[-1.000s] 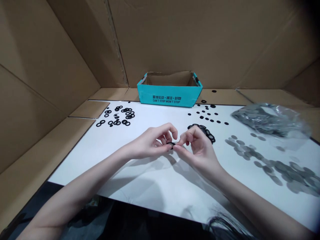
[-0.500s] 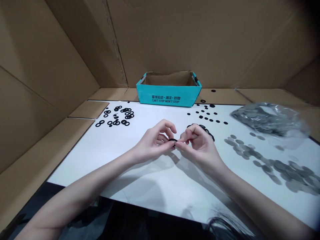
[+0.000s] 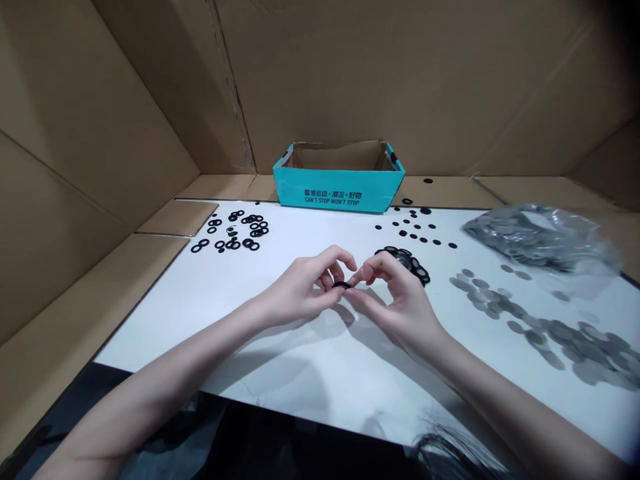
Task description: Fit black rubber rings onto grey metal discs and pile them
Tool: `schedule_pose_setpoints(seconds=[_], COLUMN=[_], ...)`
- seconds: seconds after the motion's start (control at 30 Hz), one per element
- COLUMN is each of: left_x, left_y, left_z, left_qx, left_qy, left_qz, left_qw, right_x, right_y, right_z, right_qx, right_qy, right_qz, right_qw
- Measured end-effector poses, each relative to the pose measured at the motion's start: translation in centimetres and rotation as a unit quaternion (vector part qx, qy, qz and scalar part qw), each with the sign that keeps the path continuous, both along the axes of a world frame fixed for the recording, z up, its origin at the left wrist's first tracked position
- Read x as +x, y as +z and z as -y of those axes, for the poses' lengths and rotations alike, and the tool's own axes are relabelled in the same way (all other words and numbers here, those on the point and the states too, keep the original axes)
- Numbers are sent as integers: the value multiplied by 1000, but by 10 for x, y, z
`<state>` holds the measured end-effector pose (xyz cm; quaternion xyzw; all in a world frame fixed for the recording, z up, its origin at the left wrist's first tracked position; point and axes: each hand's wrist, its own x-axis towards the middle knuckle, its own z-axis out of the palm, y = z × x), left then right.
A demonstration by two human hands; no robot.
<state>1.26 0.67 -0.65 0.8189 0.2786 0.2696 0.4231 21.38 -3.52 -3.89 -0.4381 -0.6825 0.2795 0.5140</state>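
A small black ring (image 3: 342, 285) is pinched between my two hands above the white table. My left hand (image 3: 311, 283) grips its left side with thumb and fingers, the index finger arched above. At its right edge, the thumb and fingertips of my right hand (image 3: 393, 287) close on it. Whether a disc sits inside the ring cannot be made out. Just beyond my right hand lies a pile of black rings (image 3: 404, 261), some with grey centres. Loose black rings (image 3: 249, 244) are scattered on the table to the far left.
A turquoise box (image 3: 340, 190) stands at the back against cardboard walls (image 3: 400, 80). Small black discs (image 3: 413, 235) lie right of it. A clear plastic bag (image 3: 540, 237) of grey discs rests at the right, with loose grey discs (image 3: 565, 337) spread in front.
The ring has tipped and shifted slightly left and down between my fingers. My right hand has moved a little left, uncovering more of the ring pile behind it.
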Motion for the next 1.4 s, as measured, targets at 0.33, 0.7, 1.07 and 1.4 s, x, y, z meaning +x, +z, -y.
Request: schedule_pose_setpoints(seconds=[0.33, 0.7, 1.07, 1.4], left_x=[1, 4, 2, 2], left_y=[7, -2, 3, 1], left_z=[3, 4, 3, 2], left_qx=[31, 39, 64, 104], left_qy=[-28, 30, -6, 11], left_qz=[-9, 38, 12, 55], left_qw=[999, 998, 998, 993], right_x=[-7, -4, -7, -5], right_y=[1, 0, -3, 3], right_z=[6, 1, 7, 6], right_qx=[2, -32, 100, 80], right_qy=[-6, -14, -53, -56], right_qz=[-99, -54, 25, 39], right_qw=[995, 998, 993, 994])
